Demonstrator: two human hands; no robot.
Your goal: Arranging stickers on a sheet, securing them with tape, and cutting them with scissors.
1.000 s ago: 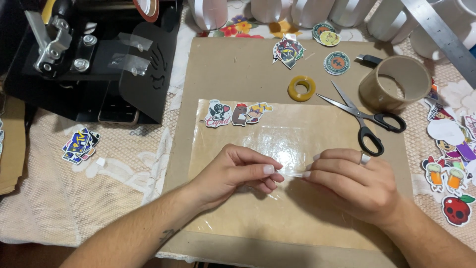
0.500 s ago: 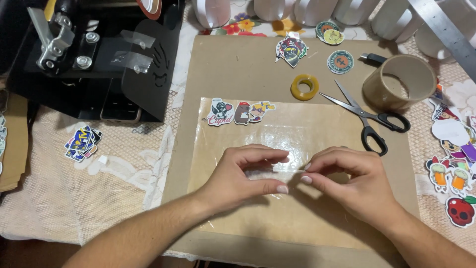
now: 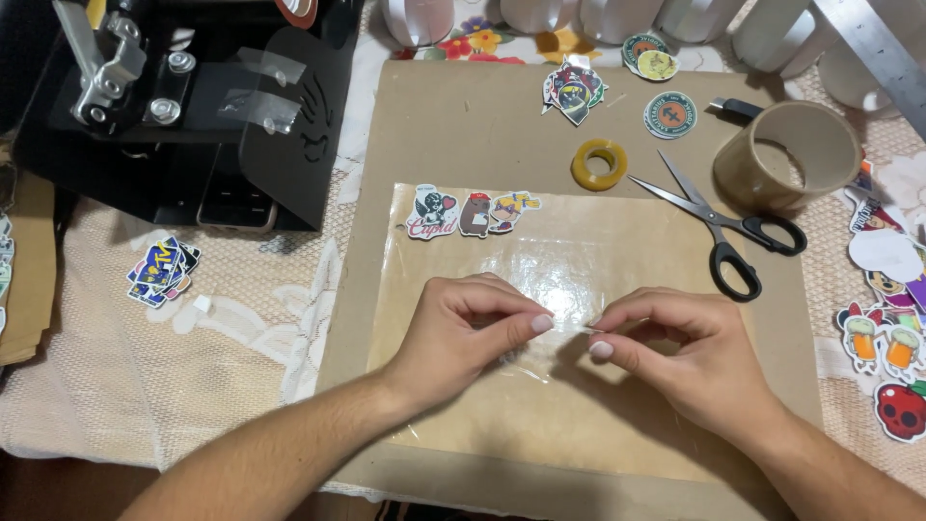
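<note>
Brown board (image 3: 463, 125) lies flat on the lace-covered desk (image 3: 145, 376) as a work surface; a clear glossy sheet (image 3: 617, 260) is spread over its near half, apparently to keep a smooth face under the work; three stickers (image 3: 471, 212) sit in a row along the sheet's far left edge, touching one another, seemingly lined up in order.

Left hand (image 3: 463, 338): fingers curled, thumb and forefinger pressed together in a pinch over the middle of the sheet; right hand (image 3: 694, 352): same posture, thumb and forefinger closed, tips facing the left hand's, a narrow gap between the two; a small clear sliver (image 3: 571, 328), thin and nearly see-through, spans between the two pinches; whether it is tape or film I cannot tell; it hangs just above the sheet's glare patch.

Tools parked far right, within reach: scissors (image 3: 723, 227) with blades open, a small yellow tape roll (image 3: 599, 164) just left of them, a large brown tape roll (image 3: 786, 154) standing on its side edge beyond; loose stickers (image 3: 883, 338) piled off the board's right edge; a black machine (image 3: 183, 106) at far left; a small sticker stack (image 3: 161, 272) near it on the lace.
</note>
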